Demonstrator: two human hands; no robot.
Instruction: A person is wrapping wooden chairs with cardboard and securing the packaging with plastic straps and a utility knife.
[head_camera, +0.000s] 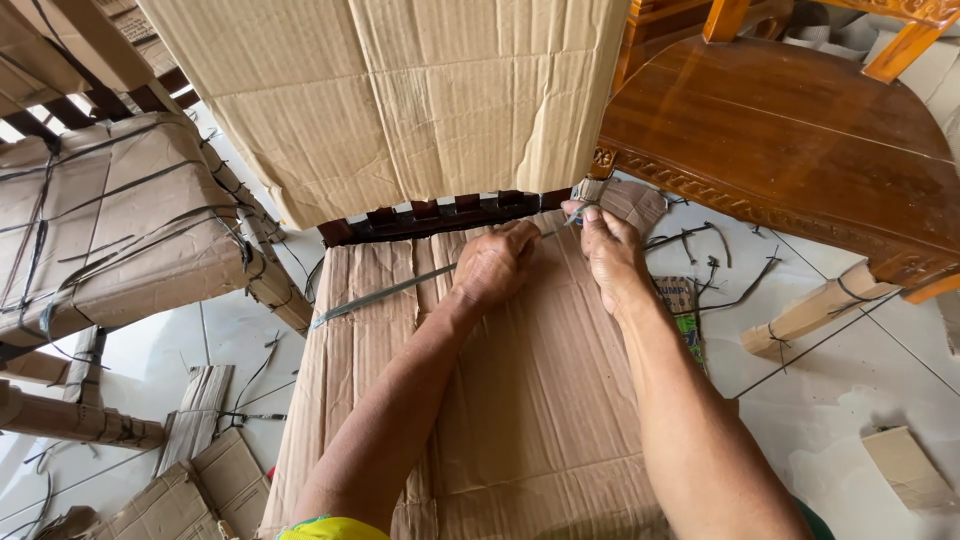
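Note:
A chair seat wrapped in brown cardboard (520, 400) lies in front of me, its back covered by a cardboard sheet (400, 90). A grey plastic strap (385, 292) runs across the seat near the dark wooden rail (440, 215). My left hand (493, 265) presses down on the strap and cardboard. My right hand (608, 245) pinches the strap's end at the seat's far right corner.
Another cardboard-wrapped chair (120, 220) bound with straps stands at the left. A bare polished wooden chair (790, 140) is at the right, with a wrapped leg (815, 310). Strap offcuts (715, 265) and cardboard scraps (200, 480) lie on the white tiled floor.

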